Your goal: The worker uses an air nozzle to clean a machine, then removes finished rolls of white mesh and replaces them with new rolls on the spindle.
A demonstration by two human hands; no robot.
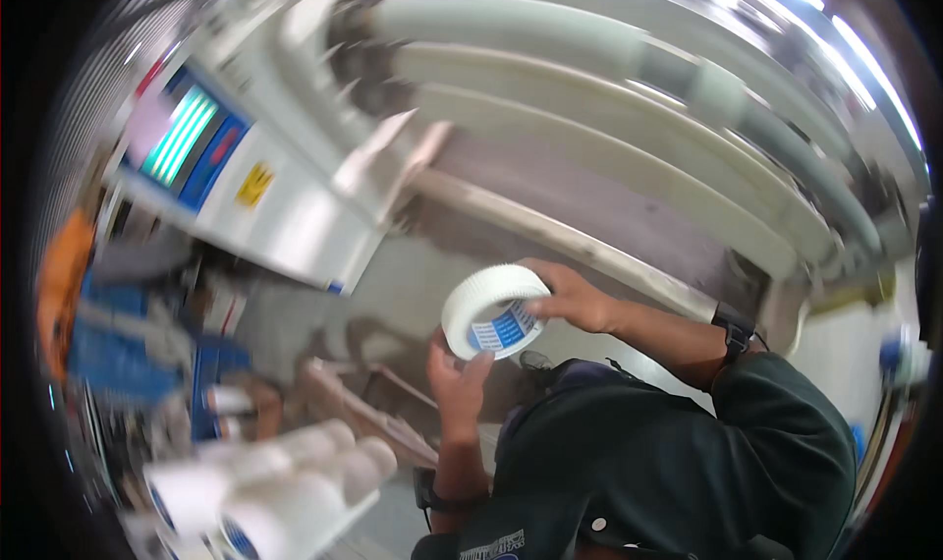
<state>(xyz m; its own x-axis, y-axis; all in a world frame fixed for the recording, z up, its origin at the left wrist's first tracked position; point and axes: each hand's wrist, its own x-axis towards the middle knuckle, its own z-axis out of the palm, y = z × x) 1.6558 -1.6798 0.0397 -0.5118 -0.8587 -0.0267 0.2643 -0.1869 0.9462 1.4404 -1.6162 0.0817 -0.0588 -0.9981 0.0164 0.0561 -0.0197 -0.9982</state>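
Note:
A wide white roll of mesh-like tape (470, 306) is held up in front of me between both hands. Its inner core shows a blue and white printed lining. My left hand (458, 388) grips the roll's lower left edge, thumb at the rim. My right hand (575, 300) holds the upper right side, with the thumb reaching into the core and the fingers behind the outer face. The fingertips behind the roll are hidden.
Ahead stands a large machine with long pale rollers (511, 29). A control cabinet (285, 206) with a lit screen (187, 133) is at left. Several white rolls (295, 506) lie stacked at lower left, near a wooden frame (363, 413). An orange item (64, 285) hangs at far left.

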